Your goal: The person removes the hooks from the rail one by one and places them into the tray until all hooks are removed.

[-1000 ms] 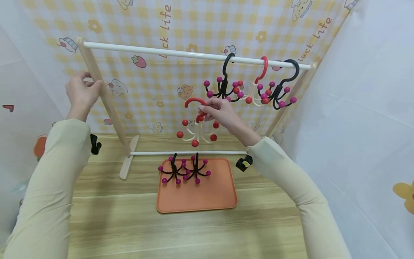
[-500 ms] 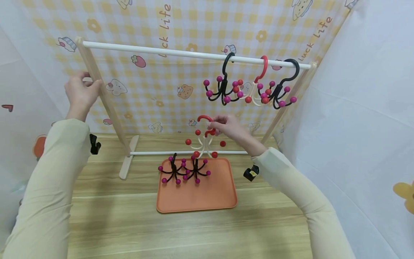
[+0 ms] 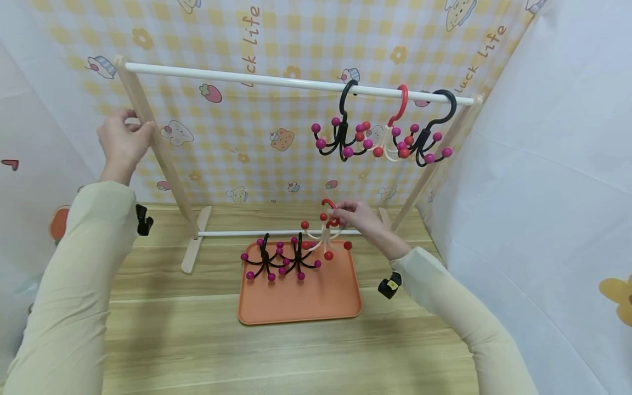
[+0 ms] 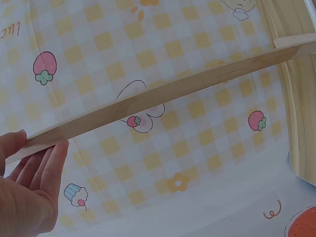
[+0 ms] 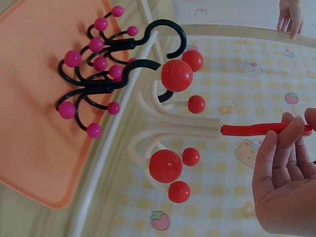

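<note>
My right hand (image 3: 362, 219) pinches the red hook of a white multi-arm hanger (image 3: 326, 237) with red ball tips. In the head view this hanger overlaps the back right of an orange tray (image 3: 301, 302). Two black hangers (image 3: 266, 259) with magenta balls lie side by side on the tray's left half. My left hand (image 3: 123, 140) grips the left wooden post (image 3: 165, 159) of the rack between thumb and fingers. The right wrist view shows the white hanger (image 5: 197, 128) in front of the rack's lower rod, its hook end between my fingertips.
From the rack's white top rod (image 3: 222, 75) hang a black hanger (image 3: 342, 134), a red-hooked white hanger (image 3: 387, 137) and another black hanger (image 3: 423, 142), all toward the right. A thin lower rod (image 3: 232, 233) runs behind the tray. A yellow checked cloth (image 3: 247, 120) backs the rack.
My right hand has lowered the white hanger and carried it rightward, from in front of the backdrop down to the tray's back right. My left hand has stayed on the post.
</note>
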Motion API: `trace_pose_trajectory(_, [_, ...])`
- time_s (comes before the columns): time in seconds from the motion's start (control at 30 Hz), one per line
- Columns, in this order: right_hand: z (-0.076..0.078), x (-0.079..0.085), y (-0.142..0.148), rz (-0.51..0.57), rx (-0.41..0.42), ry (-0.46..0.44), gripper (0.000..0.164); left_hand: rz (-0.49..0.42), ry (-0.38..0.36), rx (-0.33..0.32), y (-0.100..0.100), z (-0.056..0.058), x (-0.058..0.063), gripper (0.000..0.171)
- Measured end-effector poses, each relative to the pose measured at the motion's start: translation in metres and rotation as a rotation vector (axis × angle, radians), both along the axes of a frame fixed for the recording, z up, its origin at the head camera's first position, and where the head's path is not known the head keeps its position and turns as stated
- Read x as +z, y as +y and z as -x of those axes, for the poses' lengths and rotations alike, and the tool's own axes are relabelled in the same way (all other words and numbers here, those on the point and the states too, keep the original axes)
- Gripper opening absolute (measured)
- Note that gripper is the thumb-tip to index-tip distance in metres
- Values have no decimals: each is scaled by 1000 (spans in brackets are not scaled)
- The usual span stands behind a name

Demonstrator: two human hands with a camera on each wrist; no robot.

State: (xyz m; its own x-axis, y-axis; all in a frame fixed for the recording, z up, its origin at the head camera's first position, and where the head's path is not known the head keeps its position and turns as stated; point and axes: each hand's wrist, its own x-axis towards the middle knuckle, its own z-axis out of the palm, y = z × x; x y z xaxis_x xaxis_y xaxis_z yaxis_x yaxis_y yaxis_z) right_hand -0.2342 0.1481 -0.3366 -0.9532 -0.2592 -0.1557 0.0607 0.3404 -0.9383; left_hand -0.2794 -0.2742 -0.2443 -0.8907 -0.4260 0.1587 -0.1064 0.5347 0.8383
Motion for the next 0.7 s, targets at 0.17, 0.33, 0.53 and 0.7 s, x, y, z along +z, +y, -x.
trace_pose_trajectory(0.17, [-2, -16, 7, 14, -55, -36, 18, -25, 5, -9, 0, -1, 0, 45])
trace_pose_trajectory(0.33, [-5, -32, 13, 13, -78, -53, 23, -42, 2, -17, 0, -2, 1, 46])
trace_pose_trajectory(0.53, [-6, -54, 18, 13, -107, -79, 22, -36, -6, -19, -1, -1, 1, 47])
trace_pose_trajectory(0.7, [-4, -70, 21, 20, -136, -99, 21, -55, -6, -17, -2, 0, 0, 46])
